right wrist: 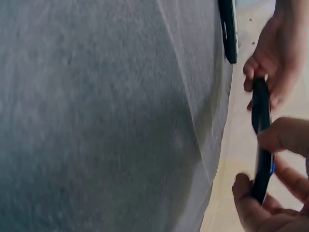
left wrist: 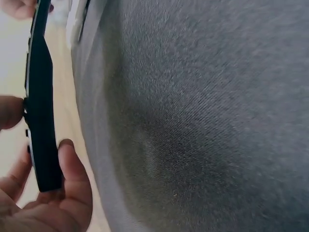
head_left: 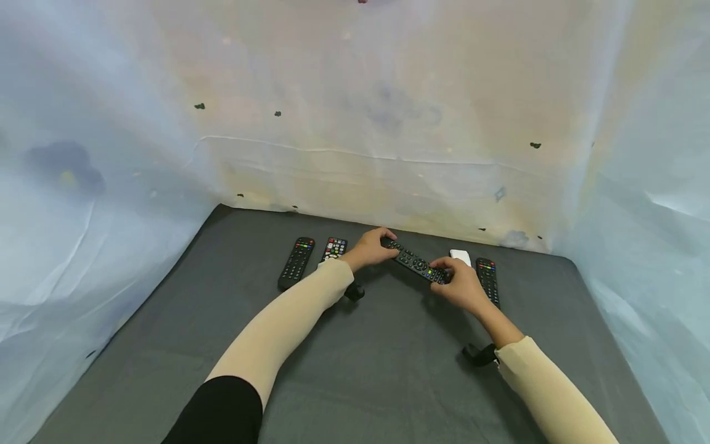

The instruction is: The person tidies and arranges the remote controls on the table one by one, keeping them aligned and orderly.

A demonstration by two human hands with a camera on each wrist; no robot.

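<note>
Both hands, left hand (head_left: 370, 248) and right hand (head_left: 461, 285), grip one remote (head_left: 417, 262) above the tabletop (head_left: 355, 370), fingers clamped on its ends; three remotes lie untouched, at 9 and 3 o'clock.

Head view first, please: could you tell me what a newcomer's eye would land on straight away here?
Both hands meet at the far middle of the dark grey table, holding one long black remote clear of the cloth: the left hand grips its far end, the right hand its near end. Other remotes lie flat: two to the left, and a black one beside a small white object to the right.
</note>
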